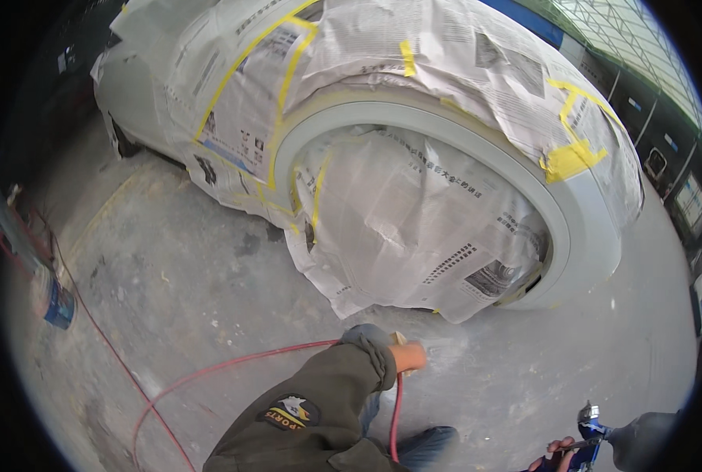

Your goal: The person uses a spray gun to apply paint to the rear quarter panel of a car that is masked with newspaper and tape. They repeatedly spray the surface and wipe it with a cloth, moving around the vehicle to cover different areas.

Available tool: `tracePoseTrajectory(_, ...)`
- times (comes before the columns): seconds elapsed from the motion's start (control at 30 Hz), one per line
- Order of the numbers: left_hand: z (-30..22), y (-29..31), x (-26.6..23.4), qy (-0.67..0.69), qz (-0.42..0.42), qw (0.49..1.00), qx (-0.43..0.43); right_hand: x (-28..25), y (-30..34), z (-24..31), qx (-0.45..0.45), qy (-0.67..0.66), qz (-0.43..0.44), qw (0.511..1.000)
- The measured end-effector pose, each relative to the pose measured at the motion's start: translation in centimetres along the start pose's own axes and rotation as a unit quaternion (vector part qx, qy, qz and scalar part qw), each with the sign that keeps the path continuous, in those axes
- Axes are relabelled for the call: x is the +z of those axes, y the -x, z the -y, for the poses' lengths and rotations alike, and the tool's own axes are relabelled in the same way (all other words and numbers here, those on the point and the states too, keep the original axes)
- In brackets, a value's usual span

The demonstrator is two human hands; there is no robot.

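My left arm, in a dark green sleeve with a patch, reaches forward from the lower edge. Beyond its cuff, my left hand (410, 358) is closed and blurred, its fingertips hidden. A red air hose (399, 409) bends at this hand and drops from it; something tan (400, 340), too small to name, shows beside it. At the lower right, my right hand (559, 452) wraps round a blue spray gun (591, 440) with a metal nozzle and a dark grey cup. Ahead stands a car with a bare pale grey wheel arch (414, 118); newspaper (398, 220) covers its wheel.
More newspaper (445, 39) and yellow tape (573, 160) mask the car body. Hose loops cross the grey concrete floor (209, 291) on the left, near a blue and white bucket (54, 303). My jeans show below the arm. Shelving and other items line the far right.
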State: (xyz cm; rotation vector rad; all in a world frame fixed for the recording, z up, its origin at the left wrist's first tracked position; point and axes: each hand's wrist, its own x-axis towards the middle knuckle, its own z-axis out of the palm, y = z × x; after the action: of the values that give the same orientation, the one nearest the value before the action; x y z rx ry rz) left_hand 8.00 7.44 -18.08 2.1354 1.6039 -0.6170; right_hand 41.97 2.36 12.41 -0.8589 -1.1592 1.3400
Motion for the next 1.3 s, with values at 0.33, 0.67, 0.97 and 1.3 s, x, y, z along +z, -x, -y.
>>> tracePoseTrajectory(0.33, 0.4, -2.4, -0.4, 0.044, 0.145, 0.988, 0.032, 2.7, -2.1, 2.0, -0.011, -0.016, 0.272, 0.962)
tracePoseTrajectory(0.67, 2.1, -1.7, 0.8, 0.064, 0.099, 0.993, 0.029, 4.6, -3.6, 6.1, -0.036, 0.006, 0.083, 0.996)
tracePoseTrajectory(0.97, -0.2, 2.5, -4.1, 0.041, 0.114, 0.99, 0.079, -0.1, -1.7, 1.7, -0.041, -0.026, 0.138, 0.989)
tracePoseTrajectory(1.3, 0.3, 1.3, -2.6, 0.025, 0.127, 0.988, 0.089, -0.1, -0.7, 1.8, -0.043, -0.007, -0.056, 0.997)
